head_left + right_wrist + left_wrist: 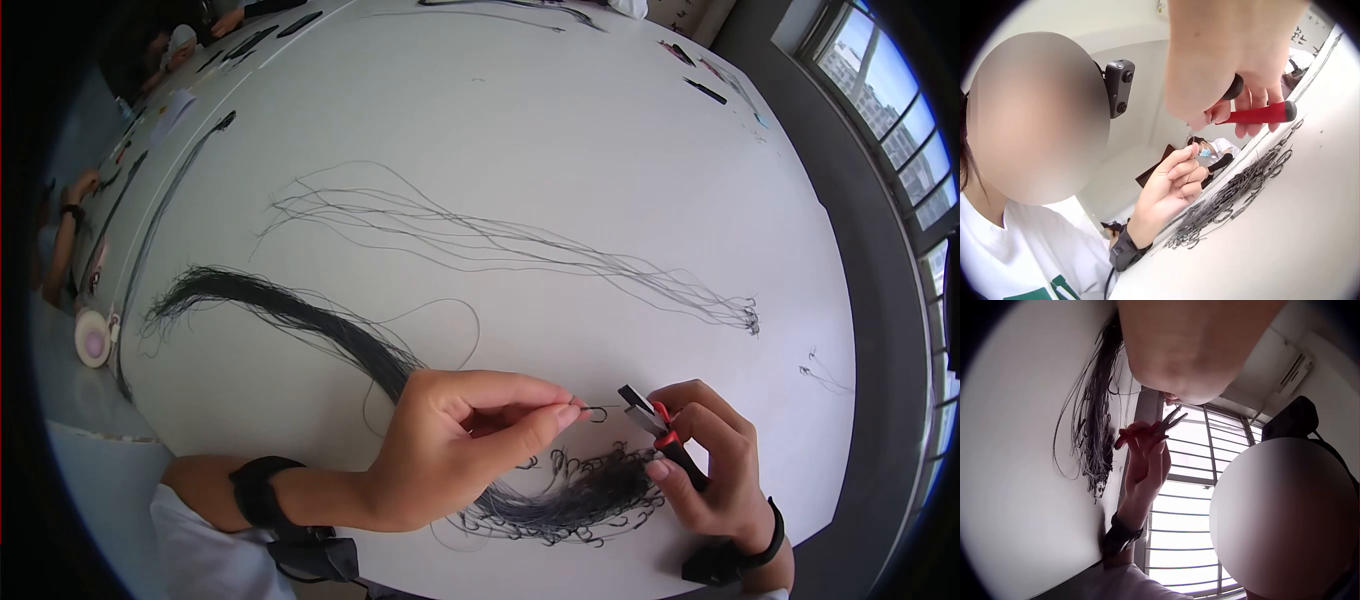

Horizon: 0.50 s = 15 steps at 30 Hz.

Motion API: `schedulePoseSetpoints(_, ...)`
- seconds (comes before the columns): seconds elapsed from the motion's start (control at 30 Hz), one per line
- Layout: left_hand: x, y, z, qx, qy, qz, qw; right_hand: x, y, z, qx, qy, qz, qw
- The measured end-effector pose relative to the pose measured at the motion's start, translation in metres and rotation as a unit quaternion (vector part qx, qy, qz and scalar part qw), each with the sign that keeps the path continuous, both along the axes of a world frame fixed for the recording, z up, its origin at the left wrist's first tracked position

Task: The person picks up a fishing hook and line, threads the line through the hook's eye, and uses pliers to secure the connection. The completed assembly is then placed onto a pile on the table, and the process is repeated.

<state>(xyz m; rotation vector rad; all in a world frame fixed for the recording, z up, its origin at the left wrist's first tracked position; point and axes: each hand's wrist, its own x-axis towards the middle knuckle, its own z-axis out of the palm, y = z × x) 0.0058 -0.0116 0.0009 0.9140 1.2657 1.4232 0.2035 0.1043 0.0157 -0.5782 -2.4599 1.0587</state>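
Note:
A small dark hook point(597, 413) sticks out from the pinched thumb and forefinger of my left hand point(465, 440), with thin line at it. Just to the right, my right hand point(712, 450) grips red and black pliers point(665, 432), their jaws parted and pointing up and left toward the hook, not touching it. In the left wrist view the pliers point(1169, 425) also show parted jaws. Below both hands lies a thick bundle of dark lines with many hooks point(580, 505); its bristly tail point(270, 295) runs to the upper left, passing under my left hand.
A thinner spread of lines point(480, 230) with hooks point(750, 315) at its right end crosses the mid table point(600, 120). A few loose hooks point(808, 370) lie at the right edge, a black tool point(706, 92) at the back right. Another person's arm point(65, 235) is at left.

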Motion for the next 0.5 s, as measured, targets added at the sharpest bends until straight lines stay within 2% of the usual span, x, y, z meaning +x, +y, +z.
schedulePoseSetpoints(0.1, 0.001, -0.0007, 0.0002, -0.018, -0.02, 0.001, 1.0, -0.0014, -0.0019, -0.0012, -0.001, 0.004, 0.02, 1.0)
schedulePoseSetpoints(0.5, 0.0056, -0.0011, 0.0028, -0.017, 0.003, -0.019, 1.0, -0.0002, -0.0092, -0.0021, 0.053, -0.003, -0.022, 0.998)
